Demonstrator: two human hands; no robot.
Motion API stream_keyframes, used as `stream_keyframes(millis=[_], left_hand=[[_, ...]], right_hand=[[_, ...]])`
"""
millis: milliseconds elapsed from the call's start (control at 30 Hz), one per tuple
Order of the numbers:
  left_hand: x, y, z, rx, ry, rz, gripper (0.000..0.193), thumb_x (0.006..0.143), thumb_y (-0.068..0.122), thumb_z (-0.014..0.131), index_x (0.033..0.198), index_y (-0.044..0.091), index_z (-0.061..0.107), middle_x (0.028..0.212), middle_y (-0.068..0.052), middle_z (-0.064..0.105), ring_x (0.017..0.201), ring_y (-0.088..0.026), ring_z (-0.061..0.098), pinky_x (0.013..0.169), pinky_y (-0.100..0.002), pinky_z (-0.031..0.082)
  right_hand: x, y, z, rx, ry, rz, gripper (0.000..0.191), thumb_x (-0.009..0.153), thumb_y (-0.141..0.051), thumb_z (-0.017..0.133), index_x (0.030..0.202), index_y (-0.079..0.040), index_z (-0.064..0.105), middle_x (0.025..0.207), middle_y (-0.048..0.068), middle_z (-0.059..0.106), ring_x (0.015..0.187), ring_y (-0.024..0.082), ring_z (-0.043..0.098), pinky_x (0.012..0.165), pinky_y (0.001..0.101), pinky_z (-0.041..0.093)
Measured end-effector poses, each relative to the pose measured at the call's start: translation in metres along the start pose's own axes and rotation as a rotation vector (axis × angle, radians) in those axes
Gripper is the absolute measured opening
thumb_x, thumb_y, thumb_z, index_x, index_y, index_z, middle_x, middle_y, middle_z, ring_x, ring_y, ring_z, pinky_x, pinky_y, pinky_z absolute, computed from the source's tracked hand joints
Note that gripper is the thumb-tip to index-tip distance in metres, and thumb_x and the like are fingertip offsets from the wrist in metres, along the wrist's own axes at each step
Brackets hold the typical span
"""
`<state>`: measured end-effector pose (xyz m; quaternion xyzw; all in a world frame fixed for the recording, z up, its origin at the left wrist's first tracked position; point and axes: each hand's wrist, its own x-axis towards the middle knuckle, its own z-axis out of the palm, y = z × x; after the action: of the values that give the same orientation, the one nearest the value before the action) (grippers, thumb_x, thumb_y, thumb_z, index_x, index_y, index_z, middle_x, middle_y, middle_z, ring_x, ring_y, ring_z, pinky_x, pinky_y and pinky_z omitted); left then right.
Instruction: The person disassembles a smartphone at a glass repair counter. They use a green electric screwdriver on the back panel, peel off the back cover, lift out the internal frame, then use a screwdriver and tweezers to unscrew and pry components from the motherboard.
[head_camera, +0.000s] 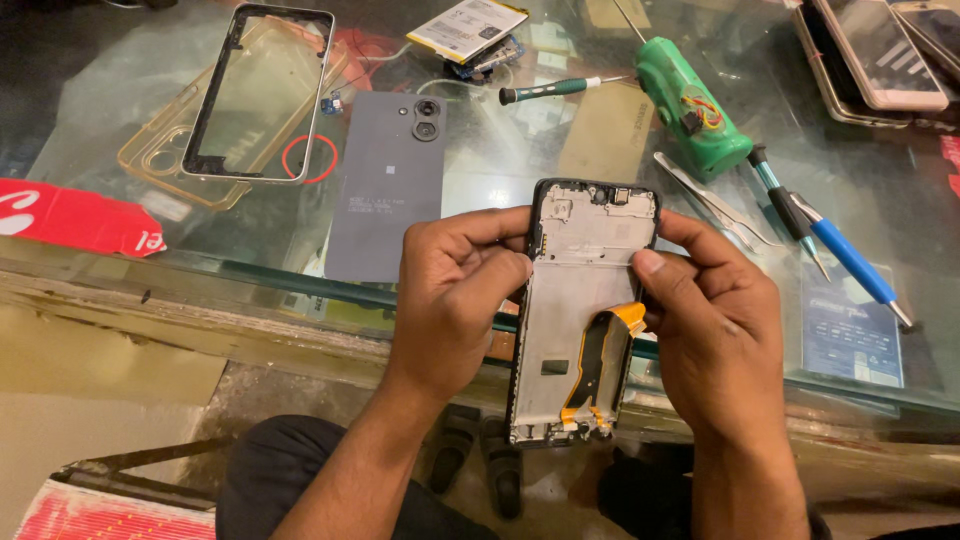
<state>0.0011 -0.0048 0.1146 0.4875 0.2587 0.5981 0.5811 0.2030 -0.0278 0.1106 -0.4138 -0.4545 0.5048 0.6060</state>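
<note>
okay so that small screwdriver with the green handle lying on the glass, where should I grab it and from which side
Grip the screwdriver by its dark green handle, the thick left half, probably coming from above with fingers across it. It lies flat on the glass table, nearly level, thin shaft pointing right toward the green tool. The handle end has open glass around it, while the tip end is crowded.

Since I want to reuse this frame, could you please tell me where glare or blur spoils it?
Head view: glare on the glass table washes out its far edge; the phone frame between left hand and right hand is sharp and evenly lit; the floor below falls into shadow; the phones at top right are slightly soft.
</note>
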Motion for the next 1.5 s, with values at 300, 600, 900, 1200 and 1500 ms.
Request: stream_keyframes(millis=[300,600,900,1200,1500], left_hand=[[0.002,-0.001,-0.004,-0.057,-0.032,-0.054,0.03,0.093,-0.003,0.066,0.12,-0.014,0.069,0.085,-0.008,0.072,0.068,-0.009,0.067,0.057,-0.024,0.056],[0.005,-0.001,-0.004,-0.047,-0.065,-0.037,0.016,0.088,-0.001,0.082,0.097,-0.013,0.075,0.079,-0.016,0.075,0.064,-0.013,0.07,0.057,-0.026,0.06],[0.008,0.0,-0.001,0.004,-0.065,-0.049,0.021,0.086,0.002,0.083,0.098,-0.011,0.074,0.083,-0.016,0.076,0.068,-0.012,0.072,0.059,-0.026,0.06],[0.004,-0.006,-0.001,0.019,0.077,-0.039,0.027,0.088,-0.001,0.067,0.111,-0.014,0.071,0.096,-0.01,0.076,0.081,-0.009,0.072,0.069,-0.023,0.059],[0.007,-0.007,0.006,0.136,0.119,-0.007,0.022,0.093,0.002,0.069,0.111,-0.012,0.072,0.093,-0.007,0.076,0.078,-0.004,0.067,0.068,-0.02,0.055]], right_hand=[[0.005,-0.008,0.011,-0.074,0.016,0.04,0.043,0.101,-0.006,0.057,0.141,0.008,0.057,0.116,0.01,0.073,0.098,0.013,0.07,0.08,0.0238,0.056],[0.012,-0.008,0.011,-0.292,-0.024,0.072,0.039,0.102,-0.011,0.06,0.138,0.004,0.065,0.104,0.005,0.074,0.081,0.008,0.064,0.068,0.0218,0.055],[0.012,-0.009,0.011,-0.232,-0.008,0.099,0.039,0.101,-0.011,0.059,0.137,0.005,0.064,0.102,0.007,0.075,0.081,0.01,0.069,0.068,0.024,0.058],[0.007,0.0,-0.002,-0.012,-0.029,0.02,0.037,0.102,-0.009,0.064,0.136,0.002,0.056,0.099,0.007,0.074,0.08,0.009,0.066,0.064,0.0203,0.05],[0.005,0.002,-0.004,-0.012,-0.039,0.029,0.035,0.101,-0.008,0.063,0.134,0.002,0.057,0.097,0.006,0.074,0.08,0.009,0.066,0.066,0.0214,0.05]])
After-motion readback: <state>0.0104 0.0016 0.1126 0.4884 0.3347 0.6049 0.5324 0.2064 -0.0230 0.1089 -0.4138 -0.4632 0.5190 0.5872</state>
